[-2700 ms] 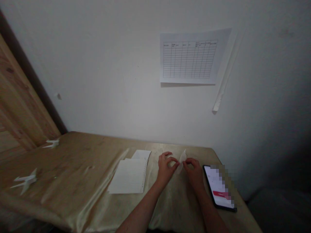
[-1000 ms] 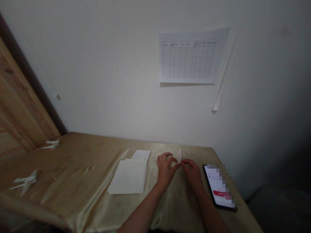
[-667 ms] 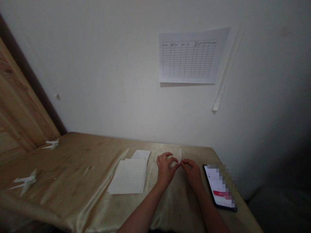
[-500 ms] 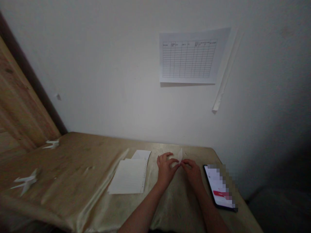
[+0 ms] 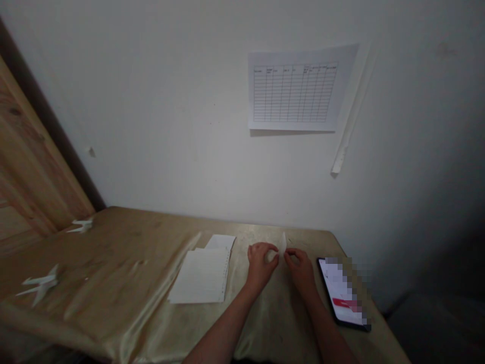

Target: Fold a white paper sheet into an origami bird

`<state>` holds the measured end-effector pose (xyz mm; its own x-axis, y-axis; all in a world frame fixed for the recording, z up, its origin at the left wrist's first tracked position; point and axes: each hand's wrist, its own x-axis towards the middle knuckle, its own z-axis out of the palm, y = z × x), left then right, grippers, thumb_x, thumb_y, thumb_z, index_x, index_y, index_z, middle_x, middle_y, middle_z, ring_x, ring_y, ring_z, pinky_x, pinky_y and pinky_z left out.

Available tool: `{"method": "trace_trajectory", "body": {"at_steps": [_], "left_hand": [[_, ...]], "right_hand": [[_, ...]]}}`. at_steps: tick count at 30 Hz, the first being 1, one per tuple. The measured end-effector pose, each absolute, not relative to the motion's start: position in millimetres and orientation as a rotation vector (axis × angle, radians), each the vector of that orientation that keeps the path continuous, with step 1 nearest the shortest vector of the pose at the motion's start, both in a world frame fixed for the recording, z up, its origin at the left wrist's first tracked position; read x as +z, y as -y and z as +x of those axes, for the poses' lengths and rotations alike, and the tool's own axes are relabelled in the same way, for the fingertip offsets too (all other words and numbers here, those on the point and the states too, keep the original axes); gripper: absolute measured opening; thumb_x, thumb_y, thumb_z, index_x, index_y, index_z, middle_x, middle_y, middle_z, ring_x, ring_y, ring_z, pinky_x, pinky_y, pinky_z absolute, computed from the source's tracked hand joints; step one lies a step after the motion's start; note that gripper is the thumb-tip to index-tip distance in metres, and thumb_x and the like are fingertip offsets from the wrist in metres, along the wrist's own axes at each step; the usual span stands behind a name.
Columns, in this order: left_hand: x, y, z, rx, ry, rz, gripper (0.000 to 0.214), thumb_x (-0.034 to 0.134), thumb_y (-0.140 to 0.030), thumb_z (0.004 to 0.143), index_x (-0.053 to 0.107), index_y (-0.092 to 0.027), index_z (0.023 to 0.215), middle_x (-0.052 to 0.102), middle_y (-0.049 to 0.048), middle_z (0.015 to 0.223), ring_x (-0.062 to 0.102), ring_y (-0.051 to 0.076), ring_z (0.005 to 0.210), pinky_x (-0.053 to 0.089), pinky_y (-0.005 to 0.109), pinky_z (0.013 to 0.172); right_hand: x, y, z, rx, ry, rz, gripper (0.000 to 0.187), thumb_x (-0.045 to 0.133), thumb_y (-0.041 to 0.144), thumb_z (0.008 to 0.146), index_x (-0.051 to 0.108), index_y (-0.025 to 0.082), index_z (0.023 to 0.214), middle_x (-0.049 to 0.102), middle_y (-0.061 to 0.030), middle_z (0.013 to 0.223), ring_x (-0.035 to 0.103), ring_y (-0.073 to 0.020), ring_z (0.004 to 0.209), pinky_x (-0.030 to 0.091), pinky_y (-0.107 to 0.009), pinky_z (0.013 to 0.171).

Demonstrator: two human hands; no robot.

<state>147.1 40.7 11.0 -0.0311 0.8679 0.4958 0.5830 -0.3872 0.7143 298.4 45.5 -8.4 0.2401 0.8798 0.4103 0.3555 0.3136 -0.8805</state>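
Both my hands meet over a small folded white paper piece (image 5: 282, 243) near the table's far edge. My left hand (image 5: 261, 265) pinches its left side with curled fingers. My right hand (image 5: 300, 266) pinches the right side, thumb and forefinger together. A pointed tip of the paper sticks up between the two hands; the rest is hidden behind my fingers.
A stack of lined white sheets (image 5: 202, 273) lies left of my hands. A lit phone (image 5: 342, 293) lies to the right near the table edge. Two folded paper figures (image 5: 40, 284) (image 5: 81, 225) sit far left on the cloth-covered table (image 5: 125, 263). A printed grid sheet (image 5: 297, 92) hangs on the wall.
The paper piece, held higher and tilted at first, has come down toward the table. My hands have stayed together on it, only shifting slightly.
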Motion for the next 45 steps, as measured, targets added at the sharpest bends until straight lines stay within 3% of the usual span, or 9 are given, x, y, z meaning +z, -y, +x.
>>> {"method": "trace_trajectory", "body": {"at_steps": [8, 19, 24, 37, 45], "left_hand": [[14.0, -40.8, 147.3, 1.348, -1.531, 1.853, 0.023, 0.07, -0.012, 0.075, 0.071, -0.027, 0.093, 0.075, -0.0011, 0.098, 0.063, 0.023, 0.104, 0.02, 0.059, 0.115], [1.7, -52.2, 142.4, 1.356, -1.467, 1.822, 0.013, 0.072, -0.024, 0.078, 0.077, -0.025, 0.091, 0.076, 0.0043, 0.099, 0.064, 0.025, 0.105, 0.04, 0.048, 0.106], [-1.1, -55.2, 140.7, 1.323, -1.338, 1.781, 0.018, 0.067, -0.022, 0.081, 0.075, -0.024, 0.097, 0.074, 0.0047, 0.11, 0.063, 0.024, 0.111, 0.038, 0.045, 0.11], [-4.1, -59.9, 137.5, 1.363, -1.383, 1.665, 0.015, 0.074, -0.026, 0.075, 0.08, -0.025, 0.089, 0.076, 0.0064, 0.105, 0.065, 0.025, 0.109, 0.043, 0.045, 0.107], [-2.2, -58.3, 137.2, 1.355, -1.337, 1.616, 0.02, 0.071, -0.033, 0.077, 0.081, -0.024, 0.092, 0.076, 0.0075, 0.111, 0.068, 0.026, 0.108, 0.046, 0.044, 0.106]], "right_hand": [[-9.2, -46.2, 299.4, 0.553, 1.329, -1.264, 0.024, 0.064, 0.043, 0.074, 0.072, 0.022, 0.083, 0.072, -0.007, 0.096, 0.064, -0.0252, 0.098, 0.046, -0.04, 0.095], [-9.6, -46.5, 300.5, 0.62, 1.307, -1.248, 0.022, 0.065, 0.041, 0.071, 0.072, 0.021, 0.08, 0.073, -0.0079, 0.102, 0.065, -0.0258, 0.102, 0.046, -0.04, 0.097], [-8.6, -46.1, 299.9, 0.646, 1.298, -1.257, 0.022, 0.064, 0.04, 0.071, 0.071, 0.022, 0.081, 0.074, -0.0075, 0.098, 0.065, -0.0261, 0.099, 0.046, -0.039, 0.096], [-5.1, -43.5, 299.6, 0.738, 1.281, -1.232, 0.027, 0.067, 0.042, 0.071, 0.075, 0.023, 0.088, 0.075, -0.0069, 0.099, 0.066, -0.0268, 0.101, 0.049, -0.04, 0.095], [-4.3, -43.8, 298.3, 0.714, 1.292, -1.235, 0.03, 0.075, 0.047, 0.067, 0.077, 0.022, 0.083, 0.075, -0.0084, 0.099, 0.065, -0.0276, 0.101, 0.046, -0.042, 0.099]]}}
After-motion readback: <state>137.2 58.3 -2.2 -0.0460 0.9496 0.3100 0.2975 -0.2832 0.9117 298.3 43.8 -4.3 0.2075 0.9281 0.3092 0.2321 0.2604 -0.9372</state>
